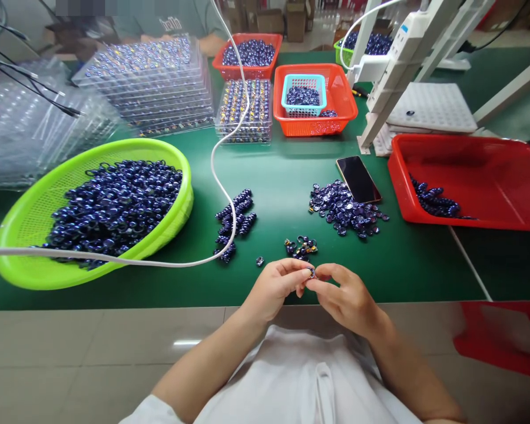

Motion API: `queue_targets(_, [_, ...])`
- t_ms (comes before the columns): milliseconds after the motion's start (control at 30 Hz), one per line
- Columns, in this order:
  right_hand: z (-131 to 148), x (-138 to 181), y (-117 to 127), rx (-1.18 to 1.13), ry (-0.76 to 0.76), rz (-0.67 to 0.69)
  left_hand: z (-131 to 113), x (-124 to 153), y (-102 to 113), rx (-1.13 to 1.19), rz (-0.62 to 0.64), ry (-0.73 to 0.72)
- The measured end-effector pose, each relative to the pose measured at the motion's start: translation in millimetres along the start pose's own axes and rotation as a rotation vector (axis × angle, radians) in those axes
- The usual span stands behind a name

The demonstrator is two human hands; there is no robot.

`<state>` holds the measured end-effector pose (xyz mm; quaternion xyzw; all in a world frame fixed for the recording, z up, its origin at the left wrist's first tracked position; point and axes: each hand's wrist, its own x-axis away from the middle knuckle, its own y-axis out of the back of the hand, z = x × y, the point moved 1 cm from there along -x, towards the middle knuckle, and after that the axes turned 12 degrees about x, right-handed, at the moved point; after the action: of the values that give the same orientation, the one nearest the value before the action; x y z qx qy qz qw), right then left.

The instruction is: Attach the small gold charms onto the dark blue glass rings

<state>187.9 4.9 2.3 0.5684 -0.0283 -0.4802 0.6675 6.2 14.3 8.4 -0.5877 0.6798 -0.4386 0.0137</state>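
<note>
My left hand pinches a small shiny dark-blue piece between thumb and forefinger, close to the table's front edge. From the other side, my right hand has its thumb and forefinger closed on the same piece; fingertips hide most of it. Just beyond the hands lies a small cluster of blue and gold pieces. One loose blue piece rests to its left. Short stacked rows of blue ring-like pieces lie further left, and a heap of blue cap-like pieces is at the right.
A lime-green basket of blue ring-like pieces stands left, crossed by a white cable. A phone touches the heap. Red tray at right; orange baskets, stacked clear trays and a metal post behind.
</note>
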Motion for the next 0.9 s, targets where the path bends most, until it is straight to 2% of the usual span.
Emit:
queue_targets(200, [3.0,-0.3,-3.7,-0.148,-0.116,-0.059,-2.2,0.9,0.5,-0.139,-0.028,-0.108])
queue_targets(367, [3.4,-3.8,-0.6,-0.113,-0.288,-0.145,-6.3,5.8,-6.6,-0.256,-0.064,-0.188])
queue_targets(633, [7.4,-10.1,2.7,-0.161,-0.306,-0.225,-2.4,8.5,-6.0,-0.310,-0.049,-0.317])
queue_targets(900, [8.4,-11.5,1.5,-0.166,-0.315,-0.239,1.5,8.7,-2.8,-0.431,-0.023,-0.440])
